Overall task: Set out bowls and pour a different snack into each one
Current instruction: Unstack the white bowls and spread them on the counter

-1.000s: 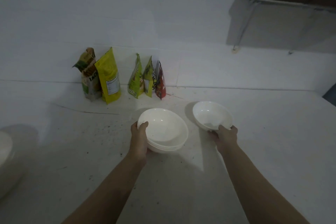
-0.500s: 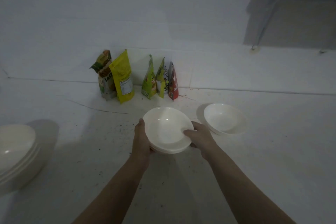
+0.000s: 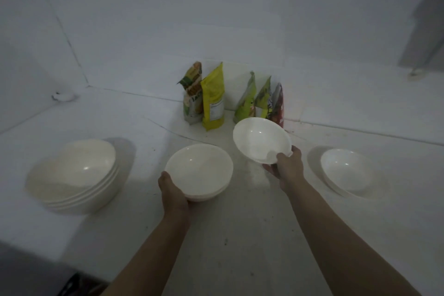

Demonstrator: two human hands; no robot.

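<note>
Holding a single white bowl (image 3: 260, 140) tilted above the tabletop (image 3: 240, 235), the right hand (image 3: 287, 167) pinches its near rim, fingers pressed together; the left hand (image 3: 174, 196) cups the small bowl stack (image 3: 199, 172), fingers wrapped beneath; one placed bowl (image 3: 346, 172) sits well right; snack bags (image 3: 212, 101) stand behind; a larger stack (image 3: 74, 173) waits left; level the bowl, set it between, leaving pouring room.

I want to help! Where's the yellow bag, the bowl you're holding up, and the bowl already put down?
yellow bag (image 3: 213, 101), head view, front panel.
lifted bowl (image 3: 258, 139), head view, inner hollow.
set-down bowl (image 3: 346, 170), head view, inside bottom.
</note>
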